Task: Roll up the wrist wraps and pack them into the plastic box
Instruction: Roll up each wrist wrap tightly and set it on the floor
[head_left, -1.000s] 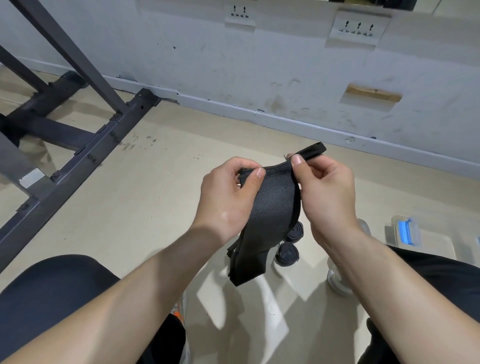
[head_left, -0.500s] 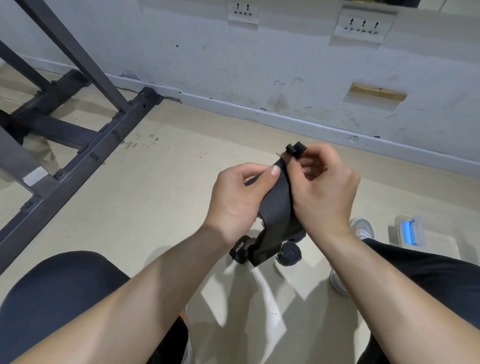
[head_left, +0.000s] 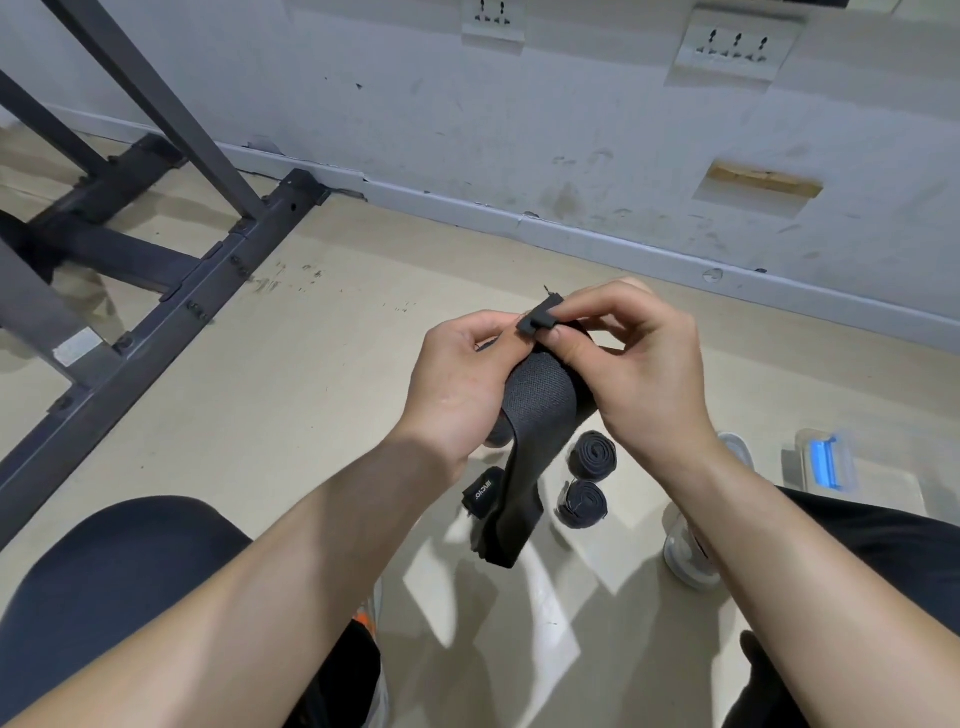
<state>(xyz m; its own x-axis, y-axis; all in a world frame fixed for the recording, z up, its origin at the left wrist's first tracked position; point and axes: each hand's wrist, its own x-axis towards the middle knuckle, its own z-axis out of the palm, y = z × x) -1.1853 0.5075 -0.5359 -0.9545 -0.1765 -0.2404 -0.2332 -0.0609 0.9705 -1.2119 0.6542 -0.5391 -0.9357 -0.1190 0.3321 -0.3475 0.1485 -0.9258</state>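
Left to right, as I read the head view.

(a) A dark metal frame (head_left: 156, 291) lies along the beige floor (head_left: 322, 415) and rises out of view at the top left.

(b) The left hand (head_left: 462, 384) has its fingers curled round the upper part of the black wrist wrap (head_left: 540, 410), gripping it from the left.

(c) The wrap is held in the air between the two hands. It arches over at the top and hangs down toward the floor. A labelled strip (head_left: 485, 493) shows beside its lower end.

(d) The right hand (head_left: 639, 374) pinches the small tab (head_left: 540, 318) at the wrap's top end between thumb and forefinger. The remaining fingers are bent behind the band.

(e) Two rolled wraps (head_left: 592, 457) lie on the floor just right of the hanging band, one nearer me than the other and close together.

(f) A pale shoe (head_left: 685, 556) shows beside the right forearm.

(g) The clear plastic box (head_left: 826, 460), with a blue part, sits on the floor at far right, well apart from both hands. I cannot tell whether it stands open.
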